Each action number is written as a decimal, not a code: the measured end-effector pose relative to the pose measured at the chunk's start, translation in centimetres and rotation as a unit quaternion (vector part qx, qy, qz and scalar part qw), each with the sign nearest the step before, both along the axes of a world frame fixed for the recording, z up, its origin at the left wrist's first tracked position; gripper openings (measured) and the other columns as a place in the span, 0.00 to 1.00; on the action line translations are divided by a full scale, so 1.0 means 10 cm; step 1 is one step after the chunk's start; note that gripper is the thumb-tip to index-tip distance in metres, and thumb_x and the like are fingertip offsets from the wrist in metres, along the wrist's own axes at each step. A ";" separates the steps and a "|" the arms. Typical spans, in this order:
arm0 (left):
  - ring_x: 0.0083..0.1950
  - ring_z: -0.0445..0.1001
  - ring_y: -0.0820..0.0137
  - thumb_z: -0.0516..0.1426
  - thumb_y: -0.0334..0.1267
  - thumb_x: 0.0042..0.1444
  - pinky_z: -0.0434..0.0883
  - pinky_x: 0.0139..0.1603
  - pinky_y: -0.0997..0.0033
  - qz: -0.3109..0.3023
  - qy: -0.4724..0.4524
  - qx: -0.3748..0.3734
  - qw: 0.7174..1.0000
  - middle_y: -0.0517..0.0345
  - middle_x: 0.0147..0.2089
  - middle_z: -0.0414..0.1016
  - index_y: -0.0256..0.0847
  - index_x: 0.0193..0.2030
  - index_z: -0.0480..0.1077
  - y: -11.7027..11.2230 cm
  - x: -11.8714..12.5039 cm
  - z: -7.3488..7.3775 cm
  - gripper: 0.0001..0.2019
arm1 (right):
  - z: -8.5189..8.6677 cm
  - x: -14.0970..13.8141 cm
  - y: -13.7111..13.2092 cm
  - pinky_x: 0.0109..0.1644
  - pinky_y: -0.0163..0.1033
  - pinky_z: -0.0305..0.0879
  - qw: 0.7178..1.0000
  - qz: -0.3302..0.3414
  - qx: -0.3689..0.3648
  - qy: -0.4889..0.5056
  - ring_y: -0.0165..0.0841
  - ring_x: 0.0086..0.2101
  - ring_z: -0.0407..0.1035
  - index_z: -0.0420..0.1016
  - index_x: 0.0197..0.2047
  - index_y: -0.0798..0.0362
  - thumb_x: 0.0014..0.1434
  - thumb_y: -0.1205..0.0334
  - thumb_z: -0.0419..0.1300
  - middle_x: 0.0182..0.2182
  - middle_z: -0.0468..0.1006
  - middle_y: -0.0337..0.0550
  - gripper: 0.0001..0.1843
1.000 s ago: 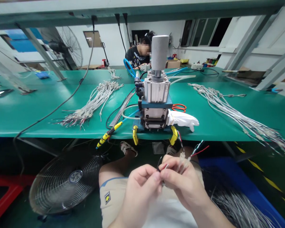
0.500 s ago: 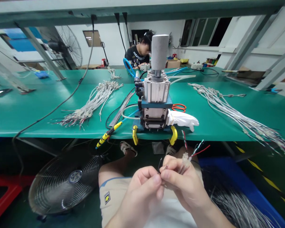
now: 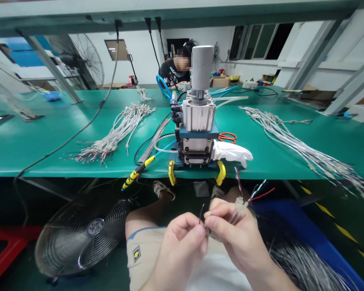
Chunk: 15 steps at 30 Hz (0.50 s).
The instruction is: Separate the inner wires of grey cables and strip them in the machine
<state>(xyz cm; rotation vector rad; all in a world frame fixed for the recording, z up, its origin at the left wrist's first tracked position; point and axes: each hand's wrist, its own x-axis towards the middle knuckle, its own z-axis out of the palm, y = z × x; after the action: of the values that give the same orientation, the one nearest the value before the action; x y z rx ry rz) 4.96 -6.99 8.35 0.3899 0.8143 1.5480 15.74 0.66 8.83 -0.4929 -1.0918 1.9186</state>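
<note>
My left hand (image 3: 186, 238) pinches a thin black wire (image 3: 201, 213) between thumb and forefinger, its free end sticking up. Close beside it, my right hand (image 3: 235, 228) is closed around a light-coloured cable with a translucent connector (image 3: 239, 205). Red, white, green and black strands (image 3: 257, 190) fan out past that connector. The right thumb and forefinger press together near the left fingertips, and what lies between them is mostly hidden. Both hands are above my lap, in front of the bench edge.
A pneumatic press (image 3: 198, 121) with yellow feet stands at the edge of the green bench (image 3: 133, 167). Cable bundles lie left (image 3: 118, 127) and right (image 3: 297, 149). A floor fan (image 3: 87, 230) is at lower left, a blue bin (image 3: 330, 238) of cables at lower right. Another person (image 3: 174, 70) sits opposite.
My left hand has drawn slightly left from the right one, and more of the black wire shows. The connector and its coloured strands have shifted a little right.
</note>
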 end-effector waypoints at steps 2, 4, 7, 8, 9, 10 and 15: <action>0.18 0.58 0.83 0.67 0.42 0.51 0.56 0.19 0.85 0.018 0.034 0.004 0.999 0.62 0.19 0.71 0.38 0.28 0.74 0.00 0.00 -0.02 0.11 | 0.00 0.00 -0.01 0.22 0.27 0.57 1.000 0.000 -0.004 0.004 0.21 0.21 0.63 0.85 0.28 0.49 0.50 0.67 0.71 0.23 0.75 0.36 0.03; 0.19 0.60 0.83 0.66 0.40 0.53 0.58 0.20 0.85 0.066 0.115 0.028 0.991 0.62 0.21 0.71 0.39 0.28 0.75 0.01 0.00 -0.06 0.08 | 0.01 -0.01 -0.01 0.22 0.27 0.57 1.000 0.001 -0.007 0.008 0.21 0.21 0.62 0.85 0.29 0.48 0.51 0.66 0.71 0.24 0.75 0.36 0.03; 0.25 0.69 0.78 0.63 0.31 0.56 0.66 0.25 0.82 0.165 0.304 0.108 0.932 0.60 0.27 0.74 0.43 0.32 0.77 0.00 -0.01 -0.11 0.03 | 0.00 0.00 -0.02 0.23 0.27 0.57 1.000 0.003 -0.001 0.005 0.21 0.21 0.61 0.86 0.30 0.47 0.52 0.65 0.71 0.24 0.73 0.36 0.03; 0.28 0.71 0.76 0.62 0.28 0.56 0.69 0.27 0.80 0.188 0.360 0.140 0.903 0.60 0.29 0.75 0.44 0.34 0.77 0.00 -0.02 -0.13 0.06 | -0.01 0.00 -0.03 0.24 0.27 0.57 1.000 0.002 0.003 0.000 0.21 0.22 0.61 0.86 0.30 0.47 0.52 0.65 0.71 0.24 0.73 0.36 0.02; 0.30 0.73 0.74 0.61 0.25 0.55 0.71 0.29 0.78 0.203 0.404 0.167 0.876 0.59 0.31 0.76 0.45 0.37 0.77 -0.01 -0.02 -0.14 0.09 | -0.01 0.01 -0.03 0.24 0.27 0.57 1.000 0.001 0.009 -0.004 0.22 0.23 0.61 0.86 0.30 0.47 0.52 0.65 0.71 0.24 0.73 0.36 0.02; 0.31 0.74 0.72 0.60 0.23 0.55 0.72 0.30 0.76 0.212 0.437 0.189 0.853 0.59 0.32 0.77 0.45 0.39 0.77 -0.01 -0.03 -0.15 0.11 | -0.02 0.02 -0.03 0.25 0.27 0.57 1.000 -0.001 0.015 -0.009 0.22 0.23 0.62 0.86 0.31 0.47 0.52 0.64 0.71 0.24 0.72 0.36 0.02; 0.32 0.75 0.71 0.59 0.20 0.55 0.74 0.30 0.75 0.219 0.495 0.221 0.811 0.56 0.33 0.77 0.43 0.41 0.75 -0.01 -0.04 -0.16 0.14 | -0.04 0.05 -0.05 0.26 0.28 0.59 0.999 -0.004 0.047 -0.019 0.23 0.24 0.62 0.85 0.33 0.46 0.55 0.64 0.69 0.26 0.73 0.36 0.03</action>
<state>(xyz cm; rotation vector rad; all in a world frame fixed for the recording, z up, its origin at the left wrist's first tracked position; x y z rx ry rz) 4.57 -7.09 6.72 1.5327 1.3975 1.9524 16.20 0.20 8.44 -0.4816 -1.1966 1.8476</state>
